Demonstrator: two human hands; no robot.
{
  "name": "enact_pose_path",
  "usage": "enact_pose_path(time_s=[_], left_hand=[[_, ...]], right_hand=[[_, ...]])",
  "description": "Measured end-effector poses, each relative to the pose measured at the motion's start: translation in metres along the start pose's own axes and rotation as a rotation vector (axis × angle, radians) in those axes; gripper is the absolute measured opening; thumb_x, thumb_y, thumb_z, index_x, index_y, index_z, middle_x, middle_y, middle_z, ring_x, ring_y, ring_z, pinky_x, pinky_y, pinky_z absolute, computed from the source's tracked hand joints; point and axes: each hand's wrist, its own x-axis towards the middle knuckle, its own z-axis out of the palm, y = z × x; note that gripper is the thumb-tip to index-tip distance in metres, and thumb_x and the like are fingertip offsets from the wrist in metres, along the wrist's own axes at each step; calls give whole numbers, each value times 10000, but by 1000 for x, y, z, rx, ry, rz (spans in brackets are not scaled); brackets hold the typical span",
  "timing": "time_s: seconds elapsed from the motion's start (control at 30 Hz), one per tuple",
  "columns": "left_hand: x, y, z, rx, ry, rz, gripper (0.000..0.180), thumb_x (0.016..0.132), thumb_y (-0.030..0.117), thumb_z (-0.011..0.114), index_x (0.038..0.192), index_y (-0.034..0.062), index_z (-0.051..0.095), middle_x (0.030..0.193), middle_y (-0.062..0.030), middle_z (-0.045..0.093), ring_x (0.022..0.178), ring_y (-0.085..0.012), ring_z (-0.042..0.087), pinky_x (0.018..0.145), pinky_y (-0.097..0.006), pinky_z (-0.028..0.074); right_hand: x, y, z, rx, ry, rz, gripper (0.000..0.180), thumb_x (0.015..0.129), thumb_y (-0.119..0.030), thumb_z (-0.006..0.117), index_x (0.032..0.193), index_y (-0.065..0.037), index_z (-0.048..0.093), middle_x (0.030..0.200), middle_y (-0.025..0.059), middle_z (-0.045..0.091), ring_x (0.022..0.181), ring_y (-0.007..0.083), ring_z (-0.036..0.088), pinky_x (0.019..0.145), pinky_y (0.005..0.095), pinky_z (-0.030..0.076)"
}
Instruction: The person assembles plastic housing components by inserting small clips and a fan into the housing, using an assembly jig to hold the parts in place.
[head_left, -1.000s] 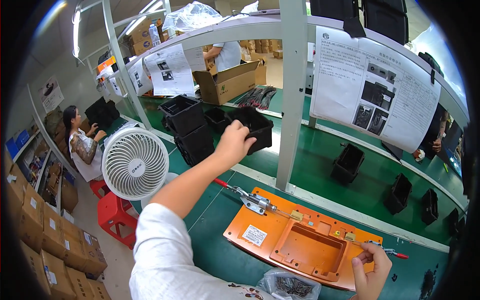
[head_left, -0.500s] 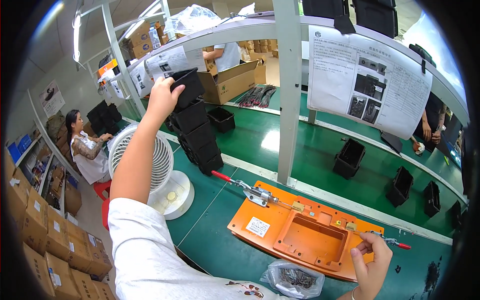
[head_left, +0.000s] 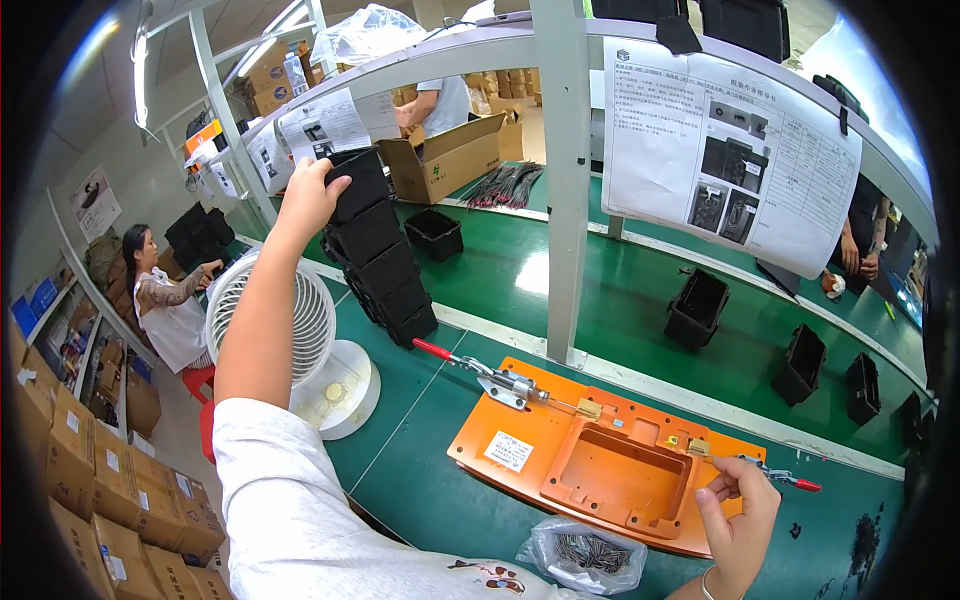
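Observation:
My left hand (head_left: 310, 195) is raised high and grips the top black plastic housing (head_left: 358, 182) of a tall leaning stack of black housings (head_left: 385, 270) on the green bench. My right hand (head_left: 738, 505) rests on the right edge of an orange fixture plate (head_left: 520, 440), fingers by the red-handled toggle clamp (head_left: 775, 478). A second toggle clamp (head_left: 470, 365) sits at the plate's upper left. The fixture's rectangular recess (head_left: 615, 470) holds nothing.
A white desk fan (head_left: 285, 320) stands left of the stack. A clear bag of screws (head_left: 580, 550) lies near the front edge. Loose black housings (head_left: 700, 305) sit on the conveyor behind a white post (head_left: 565, 180) with hanging instruction sheets. Other people work nearby; cartons are stacked at left.
My left hand rose from a black housing on the conveyor up to the top of the stack and closed on the top housing. The right hand stayed on the fixture.

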Motion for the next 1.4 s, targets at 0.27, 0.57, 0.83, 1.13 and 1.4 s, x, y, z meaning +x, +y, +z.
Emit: enact_pose_path(time_s=[0.27, 0.57, 0.83, 1.13, 1.4], left_hand=[[-3, -1, -7, 63, -85, -33, 377, 857, 287, 693, 1056, -22, 607, 1031, -222, 565, 960, -406, 582, 843, -425, 486], [-46, 55, -9, 41, 416, 289, 302, 801, 194, 727, 1042, 37, 633, 1025, -151, 588, 867, -335, 594, 733, -419, 479], [-199, 31, 138, -797, -348, -446, 184, 878, 184, 681, 869, 4, 645, 743, -36, 651, 526, -149, 583, 505, -280, 455], [-237, -9, 202, -1816, -210, -1686, 828, 870, 301, 696, 1454, 9, 187, 1351, -208, 464, 1227, -371, 522, 1064, -472, 372], [-223, 8, 218, -2027, 160, -1723, 584, 881, 51, 632, 1341, 49, 271, 1307, -228, 434, 1158, -471, 551, 1025, -562, 407]], right_hand=[[-2, 0, 1, -5, -18, 19, 325, 695, -102, 754, 962, 32, 626, 731, 105, 594, 626, 187, 566, 571, 285, 455], [-2, 3, -5, -54, -12, 8, 357, 680, -109, 768, 978, 30, 628, 727, 106, 592, 623, 200, 564, 572, 291, 452], [-2, 2, -11, -63, -12, -23, 384, 660, -94, 777, 995, 23, 630, 722, 98, 589, 638, 203, 563, 578, 299, 453], [5, 7, 1, -58, -55, 16, 379, 675, -101, 770, 1002, 23, 625, 749, 104, 586, 647, 200, 554, 582, 297, 448], [3, 8, 1, -63, -61, 34, 367, 692, -92, 755, 1006, 36, 614, 744, 102, 572, 646, 197, 541, 586, 294, 440]])
